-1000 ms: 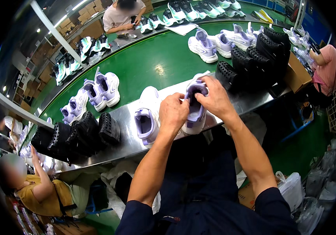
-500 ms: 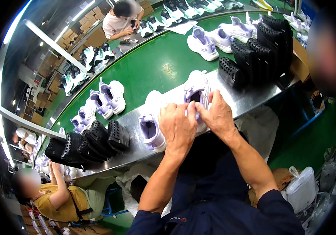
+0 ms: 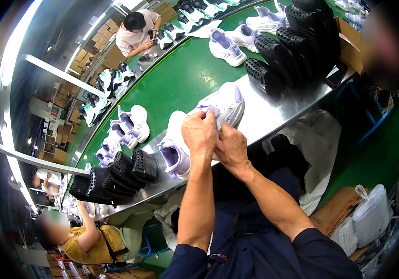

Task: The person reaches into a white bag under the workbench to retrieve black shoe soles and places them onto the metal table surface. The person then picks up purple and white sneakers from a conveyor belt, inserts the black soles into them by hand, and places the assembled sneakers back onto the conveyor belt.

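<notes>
A white and lilac sneaker (image 3: 229, 103) rests on the metal bench edge with its toe pointing away to the right. My left hand (image 3: 200, 132) pinches the lilac tongue or collar at its opening. Close beside it, my right hand (image 3: 232, 146) has its fingers closed at the near side of the same sneaker's opening; the exact part gripped is hidden. To the left stands a second white and lilac sneaker (image 3: 175, 157), its heel toward me, partly covered by my left hand and wrist.
Black perforated blocks stand in rows at right (image 3: 261, 74) and left (image 3: 143, 166). More sneakers (image 3: 227, 48) sit on the green belt (image 3: 176, 79). Co-workers (image 3: 137, 32) are across the belt and at left (image 3: 85, 237). A cardboard box (image 3: 334, 211) and white bags (image 3: 370, 216) lie lower right.
The sneaker in my hands has turned, its toe swinging rightward. My hands have come closer together, the right one lower and leftward. The whole view has shifted slightly.
</notes>
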Available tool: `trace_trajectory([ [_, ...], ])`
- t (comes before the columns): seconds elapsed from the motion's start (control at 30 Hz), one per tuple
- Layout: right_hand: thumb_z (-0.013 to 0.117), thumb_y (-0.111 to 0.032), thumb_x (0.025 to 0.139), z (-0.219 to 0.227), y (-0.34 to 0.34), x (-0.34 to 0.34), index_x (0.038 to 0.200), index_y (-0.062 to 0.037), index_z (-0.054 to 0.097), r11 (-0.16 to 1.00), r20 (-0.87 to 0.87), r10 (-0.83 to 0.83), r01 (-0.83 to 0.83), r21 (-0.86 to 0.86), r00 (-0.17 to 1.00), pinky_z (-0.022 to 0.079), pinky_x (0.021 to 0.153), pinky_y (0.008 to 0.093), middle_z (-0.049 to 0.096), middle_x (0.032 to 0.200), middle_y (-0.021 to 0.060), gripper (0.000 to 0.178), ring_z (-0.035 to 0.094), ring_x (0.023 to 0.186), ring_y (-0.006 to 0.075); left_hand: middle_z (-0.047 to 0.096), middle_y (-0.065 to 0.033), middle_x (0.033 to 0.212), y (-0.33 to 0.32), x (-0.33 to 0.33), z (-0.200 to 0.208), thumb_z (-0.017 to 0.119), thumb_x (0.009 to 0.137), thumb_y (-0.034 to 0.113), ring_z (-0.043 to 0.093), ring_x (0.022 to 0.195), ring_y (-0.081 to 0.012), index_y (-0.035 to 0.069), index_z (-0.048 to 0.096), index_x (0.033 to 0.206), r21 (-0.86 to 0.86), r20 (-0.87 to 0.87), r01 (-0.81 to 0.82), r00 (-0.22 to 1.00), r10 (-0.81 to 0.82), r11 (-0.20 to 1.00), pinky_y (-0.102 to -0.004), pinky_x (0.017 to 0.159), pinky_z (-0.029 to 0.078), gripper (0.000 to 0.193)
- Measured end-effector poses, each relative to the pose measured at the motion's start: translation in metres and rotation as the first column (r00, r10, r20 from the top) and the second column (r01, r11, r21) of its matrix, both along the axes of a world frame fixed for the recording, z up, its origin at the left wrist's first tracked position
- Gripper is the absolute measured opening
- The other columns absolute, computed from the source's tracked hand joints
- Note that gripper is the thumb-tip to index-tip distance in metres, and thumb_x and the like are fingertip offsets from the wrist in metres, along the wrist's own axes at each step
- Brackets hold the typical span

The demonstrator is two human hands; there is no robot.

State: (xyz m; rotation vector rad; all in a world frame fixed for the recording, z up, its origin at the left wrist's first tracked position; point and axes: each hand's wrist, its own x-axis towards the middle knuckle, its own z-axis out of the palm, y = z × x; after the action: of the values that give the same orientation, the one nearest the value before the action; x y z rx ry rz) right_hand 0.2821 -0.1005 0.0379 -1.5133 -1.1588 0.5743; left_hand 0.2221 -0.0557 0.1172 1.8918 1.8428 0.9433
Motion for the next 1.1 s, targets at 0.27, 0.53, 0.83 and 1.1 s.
trace_trajectory([
  [0.27, 0.059, -0.022, 0.091, -0.004, -0.003, 0.005, 0.087, 0.0018, 0.060, 0.991, 0.016, 0.014, -0.016, 0.131, 1.000, 0.054, 0.068, 0.0550, 0.067, 0.082, 0.0266, 0.024, 0.067, 0.075, 0.0481, 0.068, -0.0248, 0.073, -0.021, -0.013, -0.006, 0.067, 0.091, 0.028, 0.068, 0.071, -0.0435, -0.002, 0.072, 0.079, 0.108, -0.292, 0.089, 0.955, -0.054, 0.990, -0.0511, 0.069, 0.051, 0.033],
  [0.53, 0.066, -0.024, 0.094, -0.020, -0.003, 0.025, 0.087, 0.0017, 0.062, 0.963, -0.394, 0.271, -0.250, 0.104, 0.878, 0.051, 0.063, 0.0426, 0.066, 0.073, 0.0181, 0.027, 0.065, 0.063, 0.0274, 0.068, -0.0230, 0.070, -0.016, -0.027, -0.003, 0.071, 0.089, 0.030, 0.067, 0.065, -0.0357, -0.006, 0.071, 0.082, -0.081, -0.093, 0.055, 0.994, -0.062, 0.995, -0.0443, 0.066, 0.051, 0.036],
  [0.83, 0.071, -0.030, 0.090, 0.087, 0.055, 0.078, 0.082, 0.0014, 0.063, 0.790, -0.829, 0.237, -0.597, -0.139, 0.507, 0.030, 0.043, 0.0232, 0.054, 0.066, 0.0004, 0.034, 0.041, 0.049, 0.0070, 0.052, 0.0052, 0.060, -0.034, -0.040, 0.000, 0.075, 0.092, 0.021, 0.042, 0.058, -0.0049, -0.004, 0.070, 0.078, -0.105, 0.155, 0.107, 0.984, -0.090, 0.989, -0.0268, 0.051, 0.033, 0.029],
  [1.1, 0.067, -0.010, 0.089, 0.050, 0.066, 0.097, 0.081, -0.0026, 0.063, 0.601, -0.878, 0.402, -0.798, 0.038, 0.261, 0.031, 0.038, 0.0199, 0.057, 0.068, 0.0014, 0.011, 0.044, 0.049, 0.0040, 0.060, 0.0022, 0.070, -0.037, -0.056, -0.006, 0.073, 0.094, 0.013, 0.048, 0.061, -0.0052, -0.004, 0.071, 0.081, -0.178, 0.386, 0.141, 0.920, -0.063, 0.974, -0.0226, 0.056, 0.036, 0.022],
])
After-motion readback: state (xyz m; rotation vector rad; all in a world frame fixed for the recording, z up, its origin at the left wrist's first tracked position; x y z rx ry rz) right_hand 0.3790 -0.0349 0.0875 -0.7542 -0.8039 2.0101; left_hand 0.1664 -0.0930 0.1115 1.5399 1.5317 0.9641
